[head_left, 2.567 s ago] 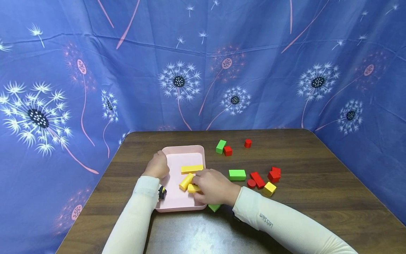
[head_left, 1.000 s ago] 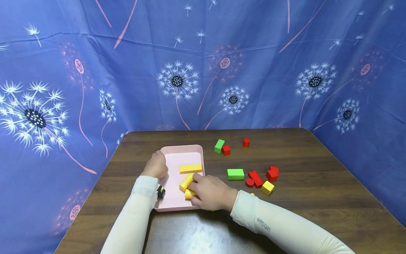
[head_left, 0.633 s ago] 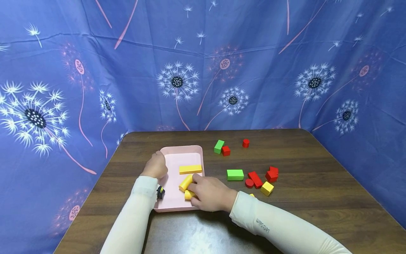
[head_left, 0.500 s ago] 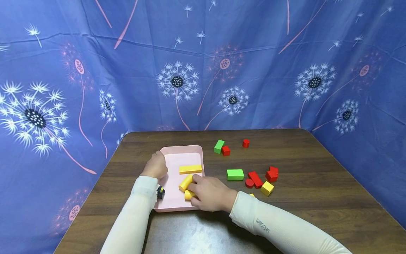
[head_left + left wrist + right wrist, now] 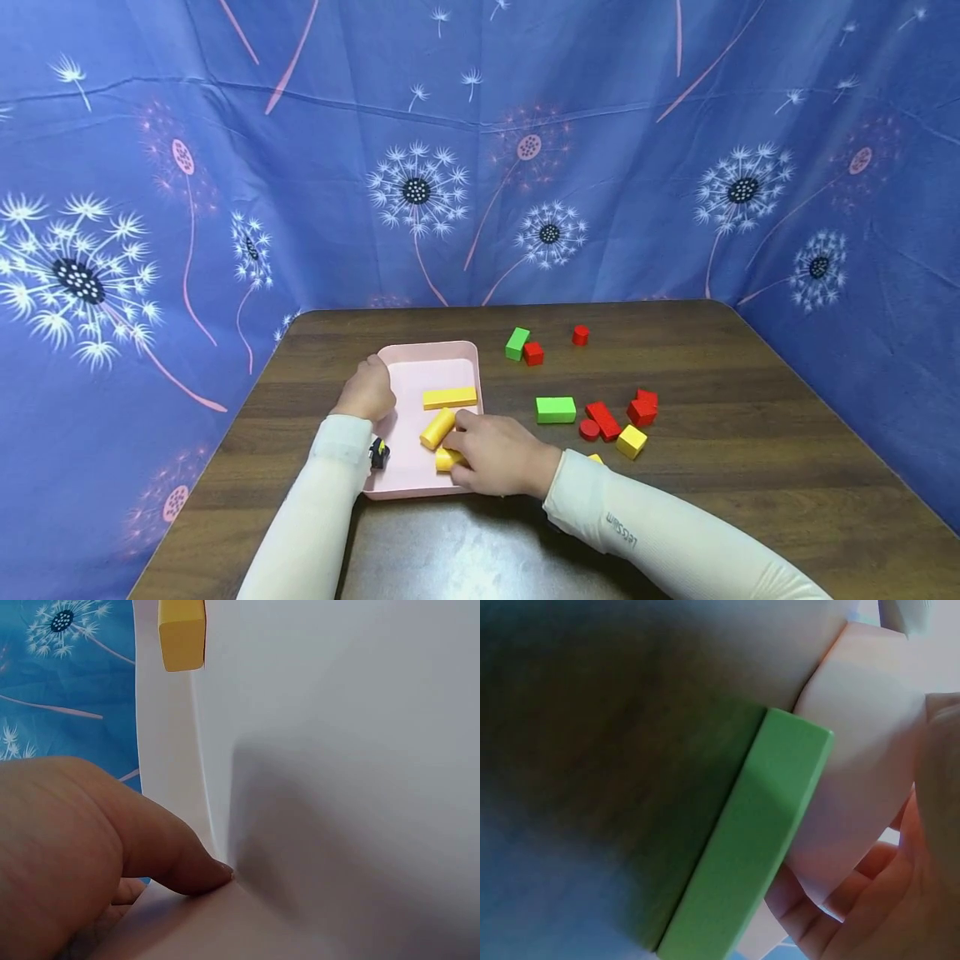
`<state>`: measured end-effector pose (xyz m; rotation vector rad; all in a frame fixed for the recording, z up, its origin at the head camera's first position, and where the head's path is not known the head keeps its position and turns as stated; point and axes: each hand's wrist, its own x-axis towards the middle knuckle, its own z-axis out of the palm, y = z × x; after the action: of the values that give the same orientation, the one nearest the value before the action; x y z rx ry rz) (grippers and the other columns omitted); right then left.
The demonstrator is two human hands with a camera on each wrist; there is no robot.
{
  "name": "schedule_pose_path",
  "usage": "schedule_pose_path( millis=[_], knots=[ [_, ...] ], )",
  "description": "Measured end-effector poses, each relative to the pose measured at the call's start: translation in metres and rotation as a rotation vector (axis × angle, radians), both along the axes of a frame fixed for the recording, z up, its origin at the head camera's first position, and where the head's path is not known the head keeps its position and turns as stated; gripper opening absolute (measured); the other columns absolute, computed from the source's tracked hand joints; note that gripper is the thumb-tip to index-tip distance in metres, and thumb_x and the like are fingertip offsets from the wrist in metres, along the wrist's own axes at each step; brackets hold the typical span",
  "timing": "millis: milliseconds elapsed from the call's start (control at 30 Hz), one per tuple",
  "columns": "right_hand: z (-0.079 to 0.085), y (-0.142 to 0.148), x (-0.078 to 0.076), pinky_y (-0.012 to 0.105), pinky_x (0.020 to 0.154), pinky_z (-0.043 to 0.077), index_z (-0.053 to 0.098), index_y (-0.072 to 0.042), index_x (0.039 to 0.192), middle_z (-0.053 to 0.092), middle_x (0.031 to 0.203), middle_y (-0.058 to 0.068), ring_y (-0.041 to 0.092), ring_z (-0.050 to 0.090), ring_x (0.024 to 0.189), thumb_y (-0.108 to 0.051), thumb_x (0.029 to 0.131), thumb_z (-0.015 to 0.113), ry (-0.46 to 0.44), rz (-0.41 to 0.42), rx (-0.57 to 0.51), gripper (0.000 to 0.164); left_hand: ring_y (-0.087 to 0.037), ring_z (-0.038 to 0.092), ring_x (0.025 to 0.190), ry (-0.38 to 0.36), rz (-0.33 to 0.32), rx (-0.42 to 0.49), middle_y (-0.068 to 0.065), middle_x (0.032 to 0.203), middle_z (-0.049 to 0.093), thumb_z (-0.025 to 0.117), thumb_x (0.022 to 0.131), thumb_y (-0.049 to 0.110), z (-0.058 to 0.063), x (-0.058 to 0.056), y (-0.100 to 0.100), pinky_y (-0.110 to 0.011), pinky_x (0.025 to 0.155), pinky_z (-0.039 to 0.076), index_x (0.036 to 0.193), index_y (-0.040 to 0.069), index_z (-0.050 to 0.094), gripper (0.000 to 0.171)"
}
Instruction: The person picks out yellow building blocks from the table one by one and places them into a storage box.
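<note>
In the head view a pink tray lies on the left half of the table. My left hand pinches its far left corner; the left wrist view shows my thumb pressed inside the wall. My right hand reaches over the tray's right wall, with a short yellow block pinched between thumb and index finger, most of it hidden. Right beside it lies a yellow cylinder, and farther back a long yellow block. Under my right wrist a green block sits just outside the tray wall.
To the right lie a green block, a red bar, a red disc, red pieces and a yellow cube. Farther back are another green block, a red cube and a red cylinder.
Since the oldest frame my right hand has shifted slightly left and nearer, and the pinched yellow block has turned. The nearby green block is now hidden in the head view. My left hand stays put.
</note>
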<state>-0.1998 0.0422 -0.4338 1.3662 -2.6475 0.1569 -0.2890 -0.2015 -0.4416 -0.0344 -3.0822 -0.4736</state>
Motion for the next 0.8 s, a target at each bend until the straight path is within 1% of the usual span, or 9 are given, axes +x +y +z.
schedule_pose_path(
  millis=[133,333,533,667,800],
  knots=[
    [0.0008,-0.0006,0.001,0.023,0.041,0.033,0.061,-0.027,0.091,0.039,0.081,-0.007,0.007,0.04,0.055,-0.036,0.081,0.058,-0.015,0.002,0.005,0.014,-0.032,0.055,0.079,-0.009,-0.002,-0.002,-0.027,0.098,0.048,0.059,0.079,0.006,-0.0005,0.0005,-0.001,-0.05,0.079,0.053,0.116,-0.017,0.035,0.05],
    [0.002,-0.0005,0.0024,0.023,0.041,0.033,0.062,-0.026,0.091,0.04,0.081,-0.007,0.008,0.04,0.055,-0.036,0.082,0.058,-0.029,-0.002,0.003,0.014,-0.032,0.055,0.078,-0.002,-0.001,0.004,-0.027,0.099,0.048,0.059,0.078,0.005,0.0003,0.0027,-0.0013,-0.049,0.078,0.053,0.117,-0.017,0.034,0.051],
    [0.0005,0.0,0.0031,0.023,0.042,0.033,0.062,-0.027,0.093,0.039,0.08,-0.007,0.008,0.04,0.056,-0.035,0.082,0.057,-0.015,0.01,0.001,0.015,-0.033,0.056,0.078,0.005,0.0,0.001,-0.027,0.098,0.049,0.06,0.078,0.005,-0.0013,0.0048,-0.0014,-0.05,0.077,0.054,0.117,-0.018,0.034,0.052],
    [0.001,0.002,0.004,0.023,0.042,0.033,0.063,-0.027,0.093,0.039,0.08,-0.007,0.008,0.04,0.055,-0.035,0.082,0.058,-0.011,0.005,-0.004,0.015,-0.032,0.055,0.078,0.01,-0.006,0.005,-0.026,0.097,0.049,0.06,0.079,0.005,-0.0032,0.0034,-0.0004,-0.049,0.076,0.054,0.115,-0.016,0.035,0.049],
    [0.0039,0.0018,0.0037,0.023,0.041,0.033,0.064,-0.026,0.095,0.039,0.08,-0.007,0.008,0.039,0.054,-0.035,0.082,0.058,-0.007,0.002,-0.016,0.017,-0.033,0.055,0.08,0.013,-0.009,0.004,-0.027,0.098,0.049,0.06,0.079,0.005,0.0002,0.0025,-0.001,-0.049,0.077,0.053,0.116,-0.017,0.035,0.05]
  ],
)
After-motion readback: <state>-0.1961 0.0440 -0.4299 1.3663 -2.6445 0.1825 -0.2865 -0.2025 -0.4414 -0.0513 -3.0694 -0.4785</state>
